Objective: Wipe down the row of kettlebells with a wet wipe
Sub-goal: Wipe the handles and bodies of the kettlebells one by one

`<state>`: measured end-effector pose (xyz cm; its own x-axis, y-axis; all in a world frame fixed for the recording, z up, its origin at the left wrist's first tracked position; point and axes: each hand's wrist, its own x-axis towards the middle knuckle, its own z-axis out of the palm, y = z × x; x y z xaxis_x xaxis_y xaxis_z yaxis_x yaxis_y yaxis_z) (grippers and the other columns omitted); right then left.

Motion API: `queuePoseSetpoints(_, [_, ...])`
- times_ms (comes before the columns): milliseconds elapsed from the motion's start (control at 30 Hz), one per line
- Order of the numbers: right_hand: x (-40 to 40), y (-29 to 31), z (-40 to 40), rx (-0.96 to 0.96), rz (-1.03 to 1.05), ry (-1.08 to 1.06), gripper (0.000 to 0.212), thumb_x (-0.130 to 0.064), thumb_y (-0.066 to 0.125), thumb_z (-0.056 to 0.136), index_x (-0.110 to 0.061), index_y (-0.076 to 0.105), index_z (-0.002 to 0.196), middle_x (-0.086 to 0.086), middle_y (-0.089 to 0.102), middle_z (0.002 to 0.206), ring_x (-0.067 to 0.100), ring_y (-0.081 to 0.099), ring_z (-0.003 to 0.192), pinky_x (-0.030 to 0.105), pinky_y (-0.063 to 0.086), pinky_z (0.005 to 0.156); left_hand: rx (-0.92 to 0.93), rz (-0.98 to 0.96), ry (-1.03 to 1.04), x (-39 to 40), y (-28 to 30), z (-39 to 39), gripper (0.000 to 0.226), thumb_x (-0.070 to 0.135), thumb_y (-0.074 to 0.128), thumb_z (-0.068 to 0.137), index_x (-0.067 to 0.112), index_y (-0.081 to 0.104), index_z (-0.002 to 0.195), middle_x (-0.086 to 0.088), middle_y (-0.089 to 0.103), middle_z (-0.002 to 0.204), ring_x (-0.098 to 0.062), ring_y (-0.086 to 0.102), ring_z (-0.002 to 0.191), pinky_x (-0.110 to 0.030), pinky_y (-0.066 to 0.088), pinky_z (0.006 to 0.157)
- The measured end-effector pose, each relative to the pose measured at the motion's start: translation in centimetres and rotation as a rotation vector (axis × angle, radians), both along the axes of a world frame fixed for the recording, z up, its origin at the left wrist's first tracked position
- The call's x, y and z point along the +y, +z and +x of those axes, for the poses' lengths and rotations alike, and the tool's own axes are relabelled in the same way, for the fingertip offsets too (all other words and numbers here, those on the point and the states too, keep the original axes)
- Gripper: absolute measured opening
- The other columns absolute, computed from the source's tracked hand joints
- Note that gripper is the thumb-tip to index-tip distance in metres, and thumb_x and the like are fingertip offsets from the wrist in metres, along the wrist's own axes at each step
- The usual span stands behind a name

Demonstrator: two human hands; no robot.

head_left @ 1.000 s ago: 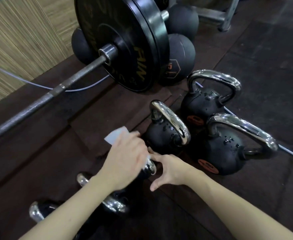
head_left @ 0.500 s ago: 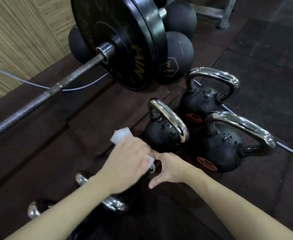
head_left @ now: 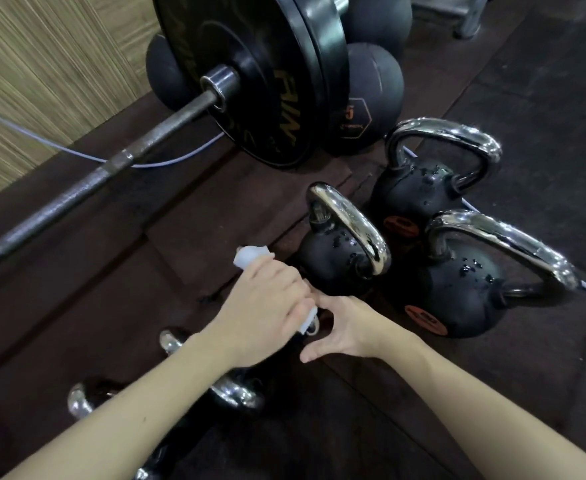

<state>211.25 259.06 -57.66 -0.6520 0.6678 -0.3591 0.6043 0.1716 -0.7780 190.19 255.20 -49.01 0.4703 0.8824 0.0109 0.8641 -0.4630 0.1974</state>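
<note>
Gym corner, dark rubber floor (head_left: 544,98) running up to a wood-grain wall (head_left: 42,64) at 10 o'clock; a loaded barbell (head_left: 118,164) lay across from 9 toward 12, its black plate (head_left: 250,74) leaning in front of medicine balls (head_left: 371,98), and a pale cable (head_left: 77,152) trailed along the wall base. Three kettlebells stood at 2 to 3 o'clock of centre: a small one (head_left: 336,261) nearest the hands, a far one (head_left: 423,188) behind it, a large one (head_left: 468,292) to its right, all beaded with droplets on the black bodies. The left hand (head_left: 263,306) was curled round the white wet wipe (head_left: 250,256), wrapping it over a handle beneath the palm; wipe ends poked out at both sides of the fist. The right hand (head_left: 347,327) lay just beside it, thumb and fingers loosely spread, apparently steadying the same bell, gripping nothing that could be seen. Judged step: rubbing the handle of a near kettlebell, with the three at right not yet dried off. Next move would call for sliding the wipe down onto the body, or shifting to the small bell at 1 o'clock. The bell under the hands was almost wholly hidden; more chrome handles (head_left: 236,393) at 7 o'clock were cut by the forearm and blurred, count uncertain.
</note>
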Motion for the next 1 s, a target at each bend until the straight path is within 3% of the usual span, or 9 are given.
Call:
queuePoseSetpoints(100, [-0.1,-0.2,-0.1,0.009,0.020,-0.004,0.115,-0.069,0.091,0.062,-0.053,0.031,0.159,-0.035,0.019,0.166,-0.001,0.022,0.156,0.031,0.024,0.128,-0.033,0.009,0.035,0.8,-1.0,-1.5,0.037,0.034,0.033,0.103,0.023,0.066,0.091,0.004,0.059,0.094,-0.021,0.054,0.094,-0.042,0.043,0.095])
queuePoseSetpoints(167, [-0.1,-0.4,0.0,0.003,0.051,0.012,0.114,-0.068,0.089,0.065,-0.057,0.026,0.160,-0.041,0.015,0.164,-0.003,0.022,0.155,0.029,0.023,0.126,-0.021,0.002,0.227,3.3,-1.4,-3.5,0.043,0.033,0.029,0.099,0.016,0.067,0.088,-0.004,0.060,0.094,-0.030,0.058,0.090,-0.048,0.045,0.082])
queuePoseSetpoints(233, [-0.3,-0.7,0.1,-0.021,0.066,0.014,0.111,-0.063,0.089,0.070,-0.061,0.022,0.158,-0.049,0.012,0.160,-0.004,0.025,0.153,0.027,0.027,0.119,-0.075,0.035,0.361,4.0,-0.9,-3.9,0.041,0.029,0.032,0.096,0.008,0.066,0.086,-0.009,0.060,0.092,-0.033,0.057,0.091,-0.055,0.047,0.084])
queuePoseSetpoints(467, [-0.8,-0.9,-0.4,-0.034,0.160,-0.037,0.087,-0.047,0.081,0.088,-0.065,0.028,0.155,-0.054,0.015,0.153,-0.009,0.035,0.146,0.020,0.041,0.105,-0.089,0.038,0.063,0.8,-0.7,-1.6,0.037,0.030,0.034,0.105,0.019,0.067,0.091,0.005,0.062,0.099,-0.021,0.055,0.100,-0.043,0.039,0.101])
queuePoseSetpoints(633, [-0.8,-0.6,-0.4,-0.014,0.147,-0.067,0.089,-0.051,0.083,0.084,-0.064,0.030,0.155,-0.052,0.018,0.156,-0.012,0.035,0.144,0.017,0.037,0.099,-0.296,-0.075,0.567,4.0,-1.0,-3.0,0.036,0.032,0.037,0.094,0.010,0.063,0.080,-0.006,0.057,0.087,-0.028,0.056,0.087,-0.053,0.047,0.086])
queuePoseSetpoints(767, [-1.1,-0.8,-0.5,-0.012,0.155,-0.092,0.086,-0.056,0.083,0.082,-0.062,0.035,0.153,-0.049,0.021,0.155,-0.017,0.028,0.142,0.021,0.039,0.112,-0.045,0.028,0.097,-0.1,-1.0,-0.7,0.033,0.032,0.039,0.105,0.021,0.068,0.093,0.005,0.062,0.101,-0.023,0.055,0.104,-0.045,0.042,0.099])
queuePoseSetpoints(867, [-1.0,-0.7,-0.6,-0.014,0.157,-0.095,0.085,-0.058,0.082,0.082,-0.063,0.035,0.153,-0.045,0.023,0.160,-0.009,0.031,0.148,0.019,0.036,0.109,-0.053,0.039,-0.065,0.5,-1.0,-1.9,0.033,0.038,0.039,0.107,0.021,0.066,0.099,0.004,0.061,0.103,-0.021,0.054,0.104,-0.042,0.041,0.101])
queuePoseSetpoints(933, [-0.9,-0.5,-0.6,-0.015,0.147,-0.094,0.088,-0.058,0.082,0.081,-0.063,0.034,0.154,-0.048,0.022,0.158,-0.009,0.033,0.147,0.019,0.036,0.107,-0.053,0.072,0.109,2.5,-1.5,-2.8,0.035,0.030,0.037,0.106,0.022,0.060,0.082,0.001,0.060,0.087,-0.024,0.057,0.087,-0.049,0.047,0.087])
queuePoseSetpoints(1000, [-0.9,-0.5,-0.6,-0.014,0.145,-0.099,0.089,-0.058,0.083,0.080,-0.062,0.034,0.154,-0.049,0.022,0.157,-0.009,0.034,0.147,0.023,0.039,0.113,-0.187,0.017,0.409,4.2,-1.3,-3.8,0.036,0.026,0.037,0.106,0.024,0.059,0.077,-0.001,0.060,0.082,-0.020,0.057,0.080,-0.052,0.050,0.088])
